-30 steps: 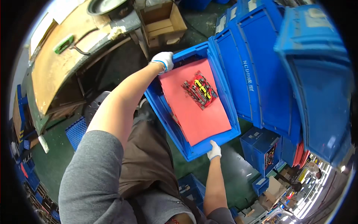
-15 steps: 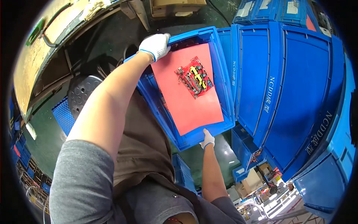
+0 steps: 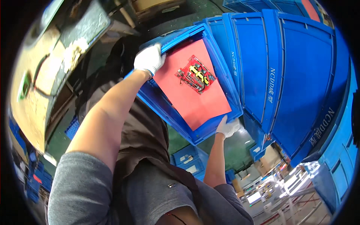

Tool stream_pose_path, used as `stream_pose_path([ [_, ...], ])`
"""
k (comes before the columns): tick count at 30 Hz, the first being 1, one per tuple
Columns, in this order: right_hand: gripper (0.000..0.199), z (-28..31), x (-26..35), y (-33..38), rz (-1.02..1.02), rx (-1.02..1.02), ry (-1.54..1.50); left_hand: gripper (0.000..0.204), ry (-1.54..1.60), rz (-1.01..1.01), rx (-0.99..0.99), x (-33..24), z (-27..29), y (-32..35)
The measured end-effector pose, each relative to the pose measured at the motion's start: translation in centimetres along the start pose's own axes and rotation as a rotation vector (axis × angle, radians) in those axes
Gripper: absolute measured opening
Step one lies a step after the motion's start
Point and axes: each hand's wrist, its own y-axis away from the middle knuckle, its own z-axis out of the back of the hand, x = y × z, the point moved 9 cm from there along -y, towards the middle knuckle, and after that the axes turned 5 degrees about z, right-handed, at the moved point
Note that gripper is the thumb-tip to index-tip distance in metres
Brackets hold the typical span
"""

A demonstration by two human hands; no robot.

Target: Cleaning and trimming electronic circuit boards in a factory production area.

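Observation:
Between my two hands is a blue plastic crate (image 3: 176,125), held at a tilt in front of my body. Inside it lies a pink sheet (image 3: 191,112), and on the sheet rests a red circuit board (image 3: 192,79) with yellow components. My left hand (image 3: 149,59), in a white glove, is closed over the crate's far left rim. Gloved too, my right hand (image 3: 228,128) grips the near right end, thumb against the rim; its other fingers are partly hidden. What lies under the sheet is mostly hidden.
Large blue crates (image 3: 307,75) stand in a row at the right, close beside the held crate. A workbench (image 3: 41,108) runs along the left. Blue bins (image 3: 187,159) sit on the floor below, and a cardboard box (image 3: 153,8) is at the far side.
The crate has turned and tilted somewhat, its near end shifting right with my right hand. My left hand keeps its hold. More of the workbench shows at the left.

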Motion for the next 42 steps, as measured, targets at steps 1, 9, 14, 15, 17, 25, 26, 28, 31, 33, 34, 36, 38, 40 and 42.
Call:
stream_pose_path([
  [1, 0.075, -0.6, 1.8, -0.1, 0.038, 0.026, -0.159, 0.035, 0.006, -0.015, 0.003, 0.1, -0.1, 0.0],
  [9, 0.071, -8.7, 18.2, 0.0, -0.070, 0.402, -0.424, 0.041, 0.045, -0.093, 0.089, -1.2, -0.1, -0.7],
  [14, 0.047, -10.5, 18.4, 0.8, -0.109, 0.073, -0.634, 0.039, 0.136, -0.145, 0.034, -1.4, 0.9, -0.2],
  [15, 0.043, -11.6, 17.6, 1.4, -0.204, 0.084, -0.880, 0.040, 0.167, -0.141, 0.041, -1.6, 0.9, -0.1],
  [17, 0.033, -12.5, 14.6, 0.7, -0.312, 0.032, -1.267, 0.042, 0.258, -0.228, 0.033, -3.5, 1.2, 0.4],
  [25, 0.019, 6.9, 18.9, 5.8, -0.048, -0.207, -0.802, 0.041, 0.494, -0.554, -0.508, 5.9, 9.1, 10.2],
  [26, 0.019, 9.7, 18.1, 6.4, -0.061, -0.240, -0.801, 0.038, 0.530, -0.597, -0.515, 4.9, 10.7, 12.3],
  [28, 0.021, 16.3, 18.7, 9.0, 0.271, -0.562, -0.555, 0.030, 0.725, -0.624, -0.272, 2.8, 11.2, 15.1],
  [31, 0.014, 22.2, 20.9, 13.0, 0.427, -0.646, -0.420, 0.036, 0.974, -0.488, 0.312, 0.4, 9.5, 17.8],
  [33, 0.006, 24.5, 23.6, 15.3, 0.458, -0.482, -0.161, 0.046, 1.058, -0.235, 0.678, -0.6, 9.2, 20.9],
  [34, 0.010, 23.6, 25.5, 15.6, 0.432, -0.309, -0.004, 0.052, 1.110, -0.093, 0.789, -0.2, 10.1, 22.4],
  [36, 0.015, 27.9, 31.1, 20.4, 0.771, -0.515, -0.065, 0.055, 1.209, -0.096, 0.859, 1.0, 9.8, 21.7],
  [38, 0.007, 28.9, 32.7, 24.6, 1.030, -0.719, -0.296, 0.058, 1.204, -0.094, 0.905, 2.5, 9.2, 20.4],
  [40, 0.004, 30.3, 33.3, 26.9, 1.100, -0.810, -0.302, 0.054, 1.310, -0.071, 1.041, 1.9, 10.0, 22.2],
  [42, 0.004, 30.8, 33.4, 27.8, 1.111, -0.826, -0.272, 0.046, 1.528, 0.121, 1.324, 1.5, 10.2, 24.7],
])
